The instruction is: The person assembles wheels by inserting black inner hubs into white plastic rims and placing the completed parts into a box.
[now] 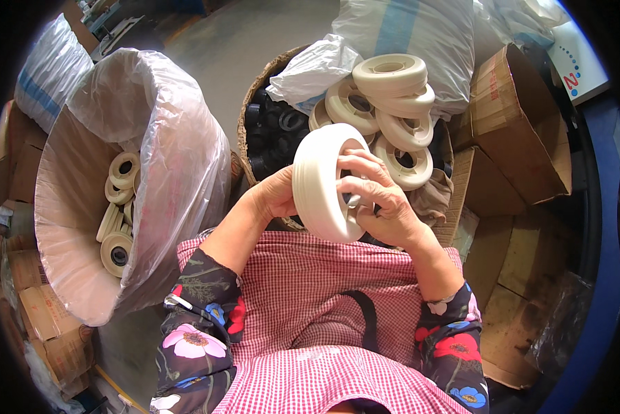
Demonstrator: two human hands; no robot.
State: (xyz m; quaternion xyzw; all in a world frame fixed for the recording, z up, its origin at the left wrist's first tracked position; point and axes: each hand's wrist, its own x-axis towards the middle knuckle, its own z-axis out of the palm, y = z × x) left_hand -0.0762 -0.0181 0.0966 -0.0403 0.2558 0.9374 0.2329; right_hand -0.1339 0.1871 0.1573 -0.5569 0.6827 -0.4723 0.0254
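Note:
In front of my chest I hold a cream ring-shaped wheel (318, 183) upright, its ribbed outer face turned to the left. My left hand (280, 193) grips its left side, with most of its fingers hidden behind the rim. The fingers of my right hand (384, 196) reach into the centre opening from the right. A small greyish piece (353, 201) shows at those fingers; I cannot tell what it is. Just beyond, several similar cream wheels (390, 72) lie heaped over a wide basket (244, 131) that also holds small black round parts (275, 127).
On the left stands a large container with a clear plastic liner (179, 131), with several cream wheels (117, 254) inside. White woven sacks (441, 55) rest behind the basket. Open cardboard boxes (517, 131) crowd the right, and more boxes (51, 314) are stacked at far left. A brown cloth (432, 196) hangs by the basket.

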